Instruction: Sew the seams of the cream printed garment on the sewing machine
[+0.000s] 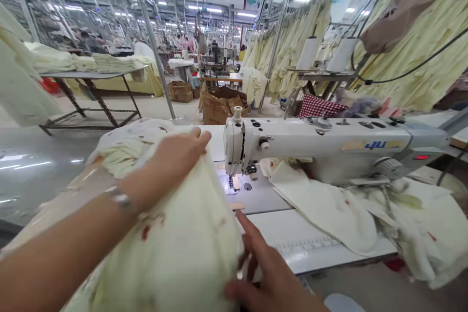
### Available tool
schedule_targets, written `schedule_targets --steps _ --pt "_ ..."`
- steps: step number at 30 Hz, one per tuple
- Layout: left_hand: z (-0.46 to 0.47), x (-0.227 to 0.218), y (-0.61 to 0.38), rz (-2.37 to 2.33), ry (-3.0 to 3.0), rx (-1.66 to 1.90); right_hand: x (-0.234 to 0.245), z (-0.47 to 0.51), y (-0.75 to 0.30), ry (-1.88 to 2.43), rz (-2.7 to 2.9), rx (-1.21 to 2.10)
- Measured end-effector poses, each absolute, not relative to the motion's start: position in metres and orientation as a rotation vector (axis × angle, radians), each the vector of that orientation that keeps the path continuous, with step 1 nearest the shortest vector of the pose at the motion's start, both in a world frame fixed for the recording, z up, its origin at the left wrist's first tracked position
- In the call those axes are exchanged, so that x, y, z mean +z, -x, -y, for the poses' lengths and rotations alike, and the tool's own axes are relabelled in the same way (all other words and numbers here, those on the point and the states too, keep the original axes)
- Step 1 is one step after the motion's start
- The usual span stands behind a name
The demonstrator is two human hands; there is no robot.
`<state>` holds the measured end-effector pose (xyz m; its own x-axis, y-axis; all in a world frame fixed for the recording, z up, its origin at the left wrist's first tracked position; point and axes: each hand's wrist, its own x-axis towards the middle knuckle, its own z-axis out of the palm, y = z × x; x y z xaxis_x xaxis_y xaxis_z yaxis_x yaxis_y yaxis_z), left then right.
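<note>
A pale yellow garment piece [183, 234] with reddish-brown marks hangs in the front middle, blurred by motion. My left hand [179, 153] grips its upper part, fingers closed on the cloth, left of the sewing machine's needle area. At the cloth's lower right edge is my right hand [268, 273], with the index finger stretched out and the other fingers curled. Something small and shiny shows among those curled fingers; I cannot make out what it is. Beside both hands stands a white sewing machine [314, 144], its presser foot [233, 183] lit and with no cloth under it.
More pale cloth [329, 209] lies under the machine arm and hangs off the table's right front. Bunched garments [124, 148] are heaped at the left. Beyond are a cardboard box [219, 107], thread cones [307, 53], hanging garments [288, 48] and a table with folded stacks [87, 75].
</note>
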<state>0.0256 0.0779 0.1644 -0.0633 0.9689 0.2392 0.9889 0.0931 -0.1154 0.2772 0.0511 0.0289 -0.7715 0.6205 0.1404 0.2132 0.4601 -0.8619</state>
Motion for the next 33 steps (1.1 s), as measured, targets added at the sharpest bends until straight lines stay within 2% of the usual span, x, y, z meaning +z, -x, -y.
schedule_targets --steps 3,6,13,18,21,25,26,27,31,33 --pt "-0.106 0.111 -0.036 2.138 2.066 -0.094 0.018 -0.071 -0.29 0.759 2.364 0.99" --pt "-0.098 0.078 -0.046 2.137 2.321 -0.104 0.012 -0.08 -0.297 0.703 2.375 0.929" --pt "-0.069 0.067 -0.063 1.909 2.782 -0.319 0.019 -0.076 -0.28 0.703 2.517 0.717" --pt "-0.063 0.044 -0.059 1.779 2.706 -0.674 0.02 -0.06 -0.263 0.845 2.47 0.828" --pt "-0.059 0.024 -0.058 1.662 2.613 -0.877 0.021 -0.048 -0.25 0.849 2.251 1.146" --pt "-0.054 0.01 -0.057 1.49 2.541 -1.042 0.033 -0.037 -0.253 0.704 1.582 2.301" --pt "-0.054 0.009 -0.057 1.461 2.526 -1.068 0.037 -0.038 -0.256 0.622 1.484 2.498" --pt "-0.053 0.009 -0.057 1.436 2.512 -1.091 0.042 -0.041 -0.26 0.58 1.486 2.541" --pt "-0.052 0.012 -0.058 1.374 2.487 -1.121 0.047 -0.07 -0.26 0.858 1.764 1.845" --pt "-0.051 0.012 -0.057 1.38 2.484 -1.085 0.041 -0.083 -0.256 0.903 1.78 1.787"
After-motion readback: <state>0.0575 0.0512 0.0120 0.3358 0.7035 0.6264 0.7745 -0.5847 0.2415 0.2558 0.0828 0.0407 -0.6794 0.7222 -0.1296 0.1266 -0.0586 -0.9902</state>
